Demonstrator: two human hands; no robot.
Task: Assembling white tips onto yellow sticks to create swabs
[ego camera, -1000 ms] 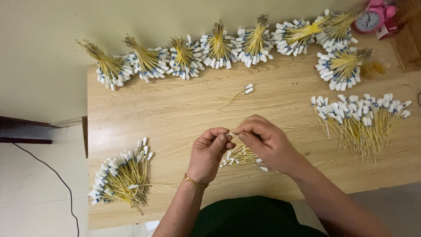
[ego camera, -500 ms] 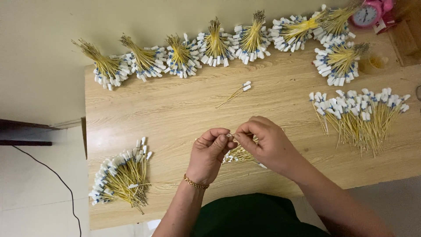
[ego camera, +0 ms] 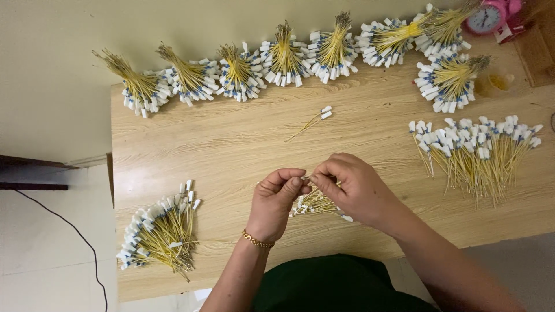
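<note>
- Both forearms are coming up from the bottom edge over the wooden table (ego camera: pixel 231 144), and the two hands are meeting near the middle of it
- The left hand (ego camera: pixel 276 202) is wearing a thin gold bracelet (ego camera: pixel 257 241) at the wrist, and its fingers are curling toward the right hand (ego camera: pixel 352 188)
- A small bunch (ego camera: pixel 315 203) of yellow wires with white tags is lying just under the hands, partly hidden by them
- A loose pile (ego camera: pixel 165 228) is lying at the left front, a wider pile (ego camera: pixel 474 150) at the right, and two single wires (ego camera: pixel 312 121) are lying alone in the middle
- Tied bundles (ego camera: pixel 283 58) are standing in a row along the far edge, and a pink clock (ego camera: pixel 488 17) is sitting at the far right corner
- Both hands are nearly closed, fingertips pinching together at one point; the wire between them is too small for me to see clearly
</note>
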